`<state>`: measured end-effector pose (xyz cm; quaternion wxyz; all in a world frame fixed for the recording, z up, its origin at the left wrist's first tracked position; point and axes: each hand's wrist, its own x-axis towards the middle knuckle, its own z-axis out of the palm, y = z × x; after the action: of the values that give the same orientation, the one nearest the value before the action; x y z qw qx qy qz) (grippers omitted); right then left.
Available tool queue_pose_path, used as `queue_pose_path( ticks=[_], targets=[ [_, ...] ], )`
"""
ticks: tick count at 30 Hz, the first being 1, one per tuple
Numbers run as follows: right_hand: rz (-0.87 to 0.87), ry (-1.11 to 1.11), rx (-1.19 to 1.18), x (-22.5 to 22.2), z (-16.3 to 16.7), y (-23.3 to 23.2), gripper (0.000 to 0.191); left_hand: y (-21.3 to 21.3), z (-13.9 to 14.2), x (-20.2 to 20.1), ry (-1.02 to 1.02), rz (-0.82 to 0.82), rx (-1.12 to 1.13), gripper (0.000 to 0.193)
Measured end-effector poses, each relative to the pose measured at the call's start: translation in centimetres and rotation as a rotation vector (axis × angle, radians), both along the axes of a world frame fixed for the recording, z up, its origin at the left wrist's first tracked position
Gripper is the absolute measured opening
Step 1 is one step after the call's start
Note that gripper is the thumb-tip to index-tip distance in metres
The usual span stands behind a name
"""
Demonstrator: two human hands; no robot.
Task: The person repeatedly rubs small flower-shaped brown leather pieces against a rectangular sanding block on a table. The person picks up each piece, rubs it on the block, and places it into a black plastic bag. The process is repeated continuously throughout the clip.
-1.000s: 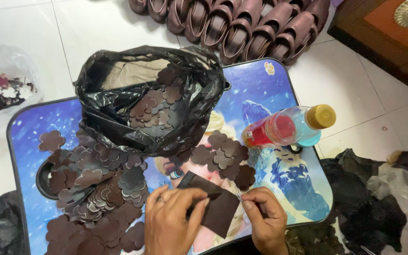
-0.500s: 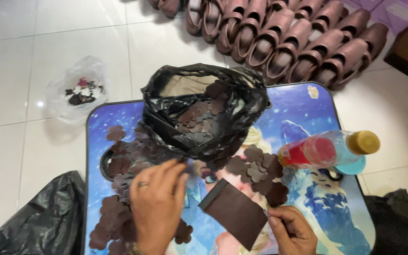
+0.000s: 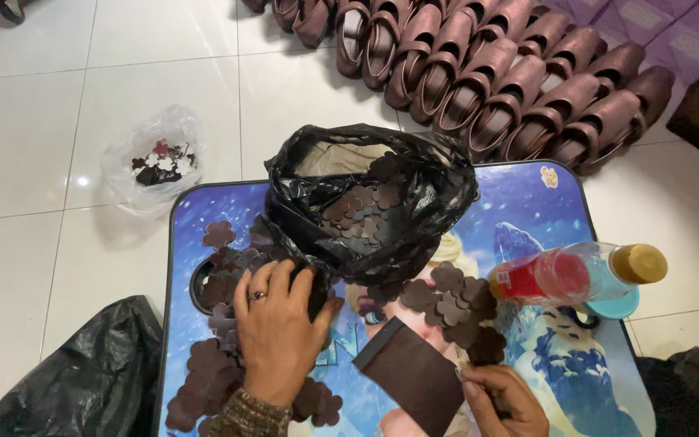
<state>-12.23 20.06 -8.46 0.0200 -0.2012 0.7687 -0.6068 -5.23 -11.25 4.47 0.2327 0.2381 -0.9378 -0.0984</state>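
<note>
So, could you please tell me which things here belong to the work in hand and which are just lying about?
In use:
left hand on brown flower cutouts
right hand holding dark brown sheet
black bag

Lying about:
bottle
brown shoes
clear bag

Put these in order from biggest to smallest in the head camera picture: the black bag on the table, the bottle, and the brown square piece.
1. black bag, clearly biggest.
2. bottle and brown square piece look about alike, so I cannot rank them.

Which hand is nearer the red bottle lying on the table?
Right. The right hand holds the dark brown sheet just below and left of the bottle; the left hand rests on the flower cutouts across the table.
</note>
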Motion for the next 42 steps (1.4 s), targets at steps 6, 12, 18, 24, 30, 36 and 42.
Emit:
queue_pose_path(
  ticks=[6,12,18,24,30,36,42],
  targets=[
    [-0.019,-0.001,0.073,0.0,0.2,-0.1,0.013,-0.7,0.8,-0.7,-0.07,-0.016,-0.035,0.037],
    [0.026,0.02,-0.01,0.0,0.6,-0.2,0.014,-0.7,0.0,-0.9,-0.111,-0.065,-0.224,0.011],
    [-0.031,-0.033,0.072,0.2,1.4,-0.2,0.015,-1.3,0.0,-0.1,-0.1,-0.063,-0.151,0.009],
    [-0.036,-0.077,-0.008,1.0,2.1,-0.9,0.016,-1.5,0.5,2.3,0.051,-0.055,0.017,0.018],
    [-0.056,-0.137,0.006,1.1,2.5,-1.0,0.015,0.1,-0.4,3.8,0.022,-0.352,-0.017,0.045],
    [-0.049,-0.114,0.148,1.0,3.6,-1.6,0.015,-0.1,-0.8,4.8,0.028,-0.217,0.044,0.035],
    [0.068,0.069,0.254,0.9,4.8,-2.3,0.015,1.7,-0.9,3.4,0.079,-0.29,0.145,0.022]
  ],
)
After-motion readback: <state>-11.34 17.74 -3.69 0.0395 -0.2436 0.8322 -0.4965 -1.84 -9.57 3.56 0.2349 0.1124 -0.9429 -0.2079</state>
